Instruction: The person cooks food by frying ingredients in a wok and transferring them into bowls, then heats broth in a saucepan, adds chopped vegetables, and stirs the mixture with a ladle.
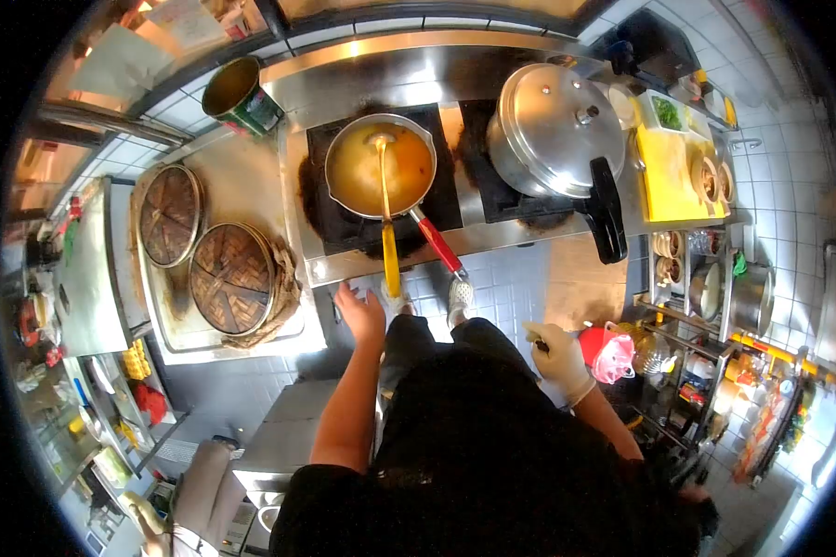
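My left hand is bare, with its fingers apart and nothing in it, just in front of the stove edge. On my right hand there is a pale glove; its fingers are curled around something small and dark that I cannot make out. A pan with a red handle sits on the left burner, holding yellowish-brown liquid. In it rests a ladle with a yellow handle that sticks out toward me, near my left hand. Neither hand touches the pan or the ladle.
A large pressure cooker stands on the right burner, its black handle pointing toward me. Two round woven lids lie at the left, beside a green can. Yellow boards and shelves are at the right. Another person's gloved hand shows lower left.
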`<move>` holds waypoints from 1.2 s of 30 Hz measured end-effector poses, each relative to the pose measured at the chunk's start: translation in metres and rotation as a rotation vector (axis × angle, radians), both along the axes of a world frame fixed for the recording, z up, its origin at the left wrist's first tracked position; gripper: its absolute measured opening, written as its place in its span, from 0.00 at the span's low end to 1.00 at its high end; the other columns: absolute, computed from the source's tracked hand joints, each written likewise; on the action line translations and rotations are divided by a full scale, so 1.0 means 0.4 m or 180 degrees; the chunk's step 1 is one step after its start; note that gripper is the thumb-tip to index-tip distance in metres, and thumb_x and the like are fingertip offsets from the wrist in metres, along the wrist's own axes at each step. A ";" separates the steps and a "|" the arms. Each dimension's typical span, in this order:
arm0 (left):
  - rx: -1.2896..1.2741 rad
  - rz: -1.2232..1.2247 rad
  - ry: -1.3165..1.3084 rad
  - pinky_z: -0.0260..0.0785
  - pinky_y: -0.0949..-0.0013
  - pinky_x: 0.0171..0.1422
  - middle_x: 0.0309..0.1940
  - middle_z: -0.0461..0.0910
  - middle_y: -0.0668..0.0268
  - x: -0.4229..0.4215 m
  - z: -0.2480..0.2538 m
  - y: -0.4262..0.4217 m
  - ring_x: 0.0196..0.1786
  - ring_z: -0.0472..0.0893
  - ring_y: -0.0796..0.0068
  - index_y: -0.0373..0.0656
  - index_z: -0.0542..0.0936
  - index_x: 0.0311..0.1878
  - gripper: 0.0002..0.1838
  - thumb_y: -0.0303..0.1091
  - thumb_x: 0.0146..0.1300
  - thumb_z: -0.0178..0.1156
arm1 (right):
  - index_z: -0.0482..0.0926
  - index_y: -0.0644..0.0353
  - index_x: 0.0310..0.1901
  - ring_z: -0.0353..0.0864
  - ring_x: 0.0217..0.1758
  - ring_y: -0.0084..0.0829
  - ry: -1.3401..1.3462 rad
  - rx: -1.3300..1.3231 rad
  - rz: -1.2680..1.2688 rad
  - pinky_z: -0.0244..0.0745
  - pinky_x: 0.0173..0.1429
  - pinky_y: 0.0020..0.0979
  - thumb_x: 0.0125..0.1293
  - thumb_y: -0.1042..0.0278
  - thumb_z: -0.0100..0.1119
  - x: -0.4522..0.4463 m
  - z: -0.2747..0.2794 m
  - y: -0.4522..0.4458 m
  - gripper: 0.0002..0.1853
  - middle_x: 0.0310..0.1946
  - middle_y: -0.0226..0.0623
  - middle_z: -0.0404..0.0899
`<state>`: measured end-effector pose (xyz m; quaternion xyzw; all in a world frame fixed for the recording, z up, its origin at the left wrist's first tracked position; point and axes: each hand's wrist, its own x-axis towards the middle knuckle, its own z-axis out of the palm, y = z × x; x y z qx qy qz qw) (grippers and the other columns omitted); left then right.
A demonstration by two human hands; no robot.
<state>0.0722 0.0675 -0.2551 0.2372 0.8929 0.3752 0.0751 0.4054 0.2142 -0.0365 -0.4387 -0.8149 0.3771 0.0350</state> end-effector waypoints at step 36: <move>-0.0103 -0.2352 0.1953 0.81 0.59 0.54 0.58 0.77 0.47 -0.045 0.522 0.045 0.54 0.83 0.52 0.34 0.79 0.59 0.22 0.22 0.60 0.62 | 0.87 0.59 0.44 0.86 0.43 0.47 0.1308 0.0726 0.0441 0.80 0.48 0.40 0.70 0.69 0.66 -0.325 -0.033 0.296 0.06 0.39 0.46 0.83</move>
